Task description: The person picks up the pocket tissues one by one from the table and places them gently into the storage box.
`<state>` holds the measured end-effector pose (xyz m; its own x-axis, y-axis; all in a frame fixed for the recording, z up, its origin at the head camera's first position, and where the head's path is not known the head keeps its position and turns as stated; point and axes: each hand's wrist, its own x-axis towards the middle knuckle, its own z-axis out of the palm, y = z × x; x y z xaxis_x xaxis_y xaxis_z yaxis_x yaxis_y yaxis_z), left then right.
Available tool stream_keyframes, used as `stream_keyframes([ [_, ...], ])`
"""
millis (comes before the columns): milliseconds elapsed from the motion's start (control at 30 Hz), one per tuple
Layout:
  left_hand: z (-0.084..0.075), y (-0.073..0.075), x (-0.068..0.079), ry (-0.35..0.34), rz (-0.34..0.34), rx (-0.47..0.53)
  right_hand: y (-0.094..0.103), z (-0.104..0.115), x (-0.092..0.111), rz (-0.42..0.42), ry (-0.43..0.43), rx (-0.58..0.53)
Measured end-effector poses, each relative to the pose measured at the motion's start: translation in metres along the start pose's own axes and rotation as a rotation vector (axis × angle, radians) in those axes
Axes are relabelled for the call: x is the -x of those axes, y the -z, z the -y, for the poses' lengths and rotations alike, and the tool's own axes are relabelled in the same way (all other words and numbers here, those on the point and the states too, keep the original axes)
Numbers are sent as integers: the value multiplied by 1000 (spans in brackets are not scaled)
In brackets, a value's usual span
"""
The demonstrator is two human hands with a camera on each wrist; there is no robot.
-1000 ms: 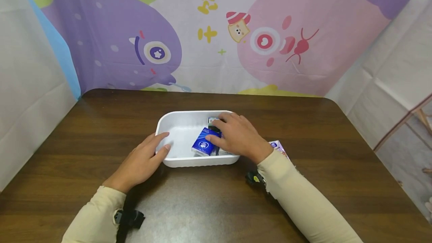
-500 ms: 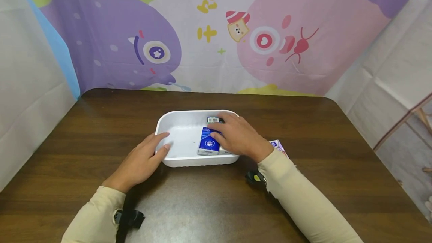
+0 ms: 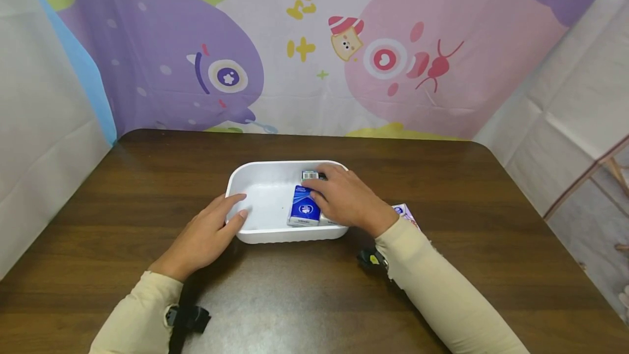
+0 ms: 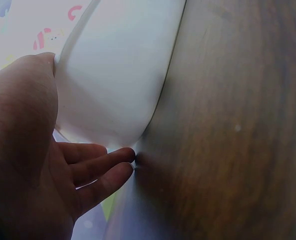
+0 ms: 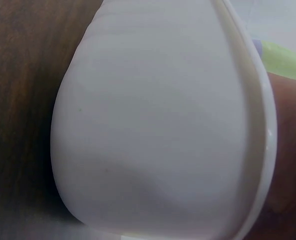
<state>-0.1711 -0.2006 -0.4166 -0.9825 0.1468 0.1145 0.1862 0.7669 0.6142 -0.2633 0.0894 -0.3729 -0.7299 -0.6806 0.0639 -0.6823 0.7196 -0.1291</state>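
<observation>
A white plastic tray [image 3: 265,206] stands on the wooden table. My left hand [image 3: 203,236] grips its left end, thumb and forefinger over the rim, other fingers against the outer wall in the left wrist view. My right hand [image 3: 351,198] reaches over the right end. Its thumb touches a blue pack [image 3: 304,206], shaped like pocket tissues, lying in the tray. The forefinger lies at a small box with a barcode [image 3: 310,175] behind it. A whitish pack [image 3: 328,220] shows partly beside the blue one. The palm hides the rest. The tray wall [image 5: 162,125] fills the right wrist view.
Right of the tray lies a purple-and-white pack [image 3: 405,213], partly covered by the right sleeve. A cartoon-printed cloth [image 3: 304,97] hangs behind the table [image 3: 304,294], with pale cloth at both sides.
The blue pack has moved right and straightened from its slant against the other packs. The right thumb has shifted to its right edge. The left hand and tray have stayed put.
</observation>
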Motion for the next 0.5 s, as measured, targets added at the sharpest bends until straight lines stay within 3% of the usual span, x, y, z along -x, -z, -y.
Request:
stream_keyframes([
  [500, 1, -1, 0, -4, -4, -4, -1, -2, -1, -33, 25, -12],
])
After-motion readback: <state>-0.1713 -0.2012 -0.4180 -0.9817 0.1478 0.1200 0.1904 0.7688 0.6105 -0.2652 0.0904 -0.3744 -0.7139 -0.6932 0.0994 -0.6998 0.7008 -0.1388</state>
